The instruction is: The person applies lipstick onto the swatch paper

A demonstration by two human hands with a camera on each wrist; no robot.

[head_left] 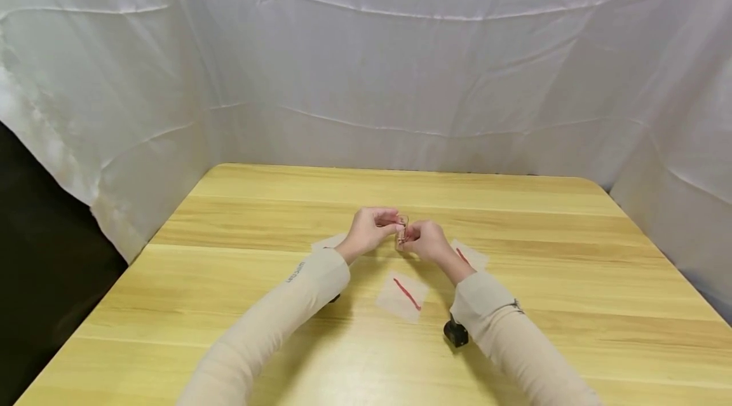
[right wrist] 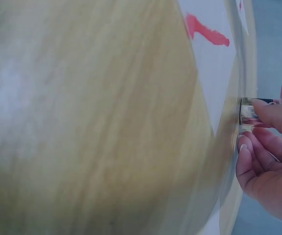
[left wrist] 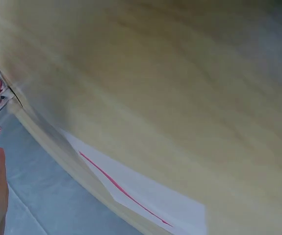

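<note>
A small clear tube (head_left: 403,232) with pinkish parts stands upright between both hands, above the far middle of the table. My left hand (head_left: 368,229) comes from the left, its thumb and fingers pinching the tube's upper part. Lower on the tube, my right hand (head_left: 427,241) grips from the right. In the right wrist view the clear tube (right wrist: 251,111) bears printed lettering and a dark part; the right thumb lies on it and the other right fingers curl below. Only bits of fingers and clear plastic show at the left wrist view's left edge.
On the wooden table (head_left: 229,304) lies a white square (head_left: 403,295) with a red stroke, nearest the body. Similar squares lie beyond the right wrist, a white square (head_left: 469,256), and partly behind the left wrist, another square (head_left: 327,243). A white curtain (head_left: 366,75) surrounds the table.
</note>
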